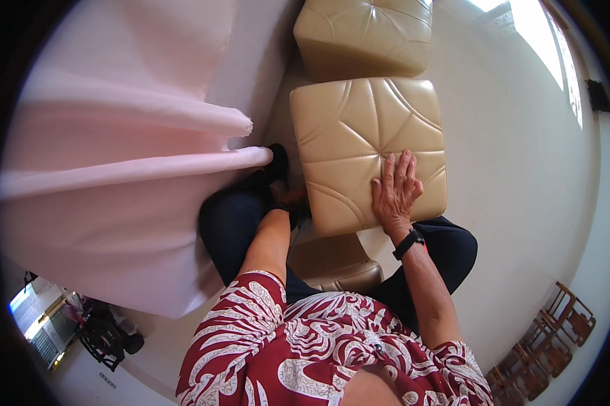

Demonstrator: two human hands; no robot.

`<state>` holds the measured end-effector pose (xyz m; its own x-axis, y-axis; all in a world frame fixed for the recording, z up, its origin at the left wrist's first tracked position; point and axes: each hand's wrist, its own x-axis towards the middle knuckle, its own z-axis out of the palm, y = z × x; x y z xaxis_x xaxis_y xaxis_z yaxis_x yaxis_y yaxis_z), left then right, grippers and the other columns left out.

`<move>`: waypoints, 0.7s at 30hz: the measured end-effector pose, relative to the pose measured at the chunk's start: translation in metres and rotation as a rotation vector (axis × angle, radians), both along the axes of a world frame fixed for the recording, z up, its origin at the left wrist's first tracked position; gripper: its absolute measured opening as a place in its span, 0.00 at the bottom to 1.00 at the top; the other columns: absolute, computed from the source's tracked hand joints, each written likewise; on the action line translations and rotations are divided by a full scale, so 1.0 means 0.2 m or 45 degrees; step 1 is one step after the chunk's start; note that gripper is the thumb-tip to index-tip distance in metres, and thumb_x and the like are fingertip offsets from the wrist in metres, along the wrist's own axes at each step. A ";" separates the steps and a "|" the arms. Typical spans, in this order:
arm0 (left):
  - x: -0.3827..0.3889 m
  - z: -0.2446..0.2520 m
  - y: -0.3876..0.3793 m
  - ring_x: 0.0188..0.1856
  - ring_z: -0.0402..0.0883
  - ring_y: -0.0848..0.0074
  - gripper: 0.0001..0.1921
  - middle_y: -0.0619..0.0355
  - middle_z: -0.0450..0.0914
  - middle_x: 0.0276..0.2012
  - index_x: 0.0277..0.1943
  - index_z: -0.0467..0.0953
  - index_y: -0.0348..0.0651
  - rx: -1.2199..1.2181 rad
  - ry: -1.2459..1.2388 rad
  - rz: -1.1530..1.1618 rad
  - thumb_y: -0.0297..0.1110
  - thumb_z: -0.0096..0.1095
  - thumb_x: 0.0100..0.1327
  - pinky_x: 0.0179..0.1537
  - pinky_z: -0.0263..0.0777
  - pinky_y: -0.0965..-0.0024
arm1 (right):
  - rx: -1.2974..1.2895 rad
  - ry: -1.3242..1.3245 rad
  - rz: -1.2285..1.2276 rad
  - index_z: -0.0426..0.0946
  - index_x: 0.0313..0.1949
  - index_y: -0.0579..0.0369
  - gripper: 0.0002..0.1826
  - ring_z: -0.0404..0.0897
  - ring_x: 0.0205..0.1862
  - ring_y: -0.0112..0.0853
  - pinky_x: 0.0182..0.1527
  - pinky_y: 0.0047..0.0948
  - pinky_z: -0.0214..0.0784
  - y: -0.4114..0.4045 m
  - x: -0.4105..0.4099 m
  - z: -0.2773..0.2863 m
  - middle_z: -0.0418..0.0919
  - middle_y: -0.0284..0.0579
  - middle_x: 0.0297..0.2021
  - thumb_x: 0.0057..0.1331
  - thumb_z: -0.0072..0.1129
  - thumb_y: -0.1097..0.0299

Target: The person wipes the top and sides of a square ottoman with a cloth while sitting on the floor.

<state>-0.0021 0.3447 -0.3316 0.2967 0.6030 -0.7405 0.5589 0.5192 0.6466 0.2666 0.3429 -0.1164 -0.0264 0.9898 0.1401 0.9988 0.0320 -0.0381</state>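
Note:
A square beige leather-look padded stool [345, 122] with stitched seams and a tufted centre stands before me. My right hand [397, 190] lies flat on its top, right of the centre, fingers a little apart, holding nothing. My left hand [295, 195] is low at the stool's left side, in shadow and partly hidden; whether it grips anything cannot be told. Beneath me, between my legs, part of another beige padded seat [350, 276] shows.
A second padded stool [366, 38] stands just beyond the first. Pink cloth [122, 167] hangs in folds on the left. Wooden chairs [548, 345] stand at the far right, and a dark wheeled object [104, 335] at the lower left. A plain pale surface [508, 167] lies to the right.

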 end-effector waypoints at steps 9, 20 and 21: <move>0.08 0.75 0.23 0.30 0.79 0.69 0.15 0.52 0.80 0.32 0.41 0.75 0.39 -0.754 -0.748 0.806 0.42 0.52 0.61 0.31 0.74 0.67 | 0.211 0.077 0.013 0.61 0.57 0.55 0.31 0.53 0.63 0.44 0.50 0.41 0.48 -0.02 0.05 -0.08 0.54 0.56 0.61 0.56 0.52 0.53; 0.13 1.41 0.38 0.38 0.78 0.66 0.19 0.53 0.78 0.37 0.45 0.70 0.40 -0.340 -0.970 0.726 0.48 0.47 0.63 0.39 0.74 0.61 | -0.081 0.876 -0.085 0.57 0.61 0.48 0.39 0.50 0.63 0.49 0.55 0.56 0.47 -0.05 0.02 0.04 0.52 0.56 0.62 0.53 0.55 0.44; 0.20 1.45 0.32 0.41 0.77 0.66 0.21 0.53 0.76 0.41 0.48 0.68 0.41 -0.297 -1.004 0.624 0.50 0.45 0.64 0.40 0.73 0.61 | -0.182 1.283 -0.098 0.55 0.62 0.45 0.45 0.50 0.63 0.50 0.59 0.56 0.42 -0.05 -0.02 0.13 0.53 0.55 0.62 0.48 0.60 0.41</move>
<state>0.0389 0.4087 -0.0420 0.5152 0.6554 -0.5523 -0.3071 0.7428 0.5950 0.2617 0.3329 -0.0901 0.1028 0.9930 -0.0576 0.4991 -0.1016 -0.8606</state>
